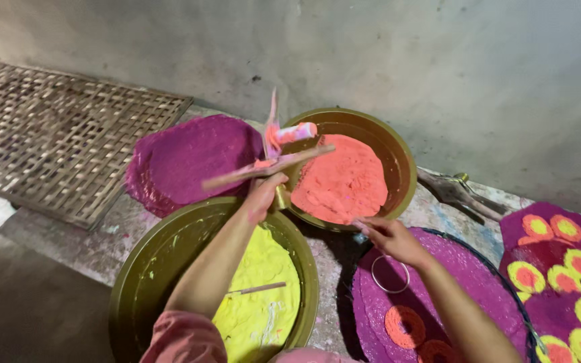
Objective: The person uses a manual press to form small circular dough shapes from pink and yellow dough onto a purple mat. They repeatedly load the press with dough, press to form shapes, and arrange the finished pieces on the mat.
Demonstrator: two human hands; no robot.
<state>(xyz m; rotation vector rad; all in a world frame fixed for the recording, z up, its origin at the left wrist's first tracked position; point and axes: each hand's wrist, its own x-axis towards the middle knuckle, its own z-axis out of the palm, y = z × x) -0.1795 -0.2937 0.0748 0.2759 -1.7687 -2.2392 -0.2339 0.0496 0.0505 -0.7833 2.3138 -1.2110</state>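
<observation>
My left hand (263, 195) is shut on a bundle of thin sticks and a pink-coated tool (284, 151), held above the gap between the bowls. An olive bowl (398, 151) holds orange paste (341, 181) just right of the tool. A second olive bowl (149, 262) below it holds yellow paste (263, 289) with a small stick lying in it. My right hand (391, 238) hovers at the orange bowl's near rim, fingers pinched together above a metal ring (389, 274). The ring lies on a round purple sheet (452, 269).
A purple mound (189, 158) lies behind the yellow bowl. A woven bamboo mat (55, 134) leans at the left. At the right, purple sheets (559, 269) carry several yellow-and-orange discs. A grey wall rises behind, with a dark tool (458, 191) below it.
</observation>
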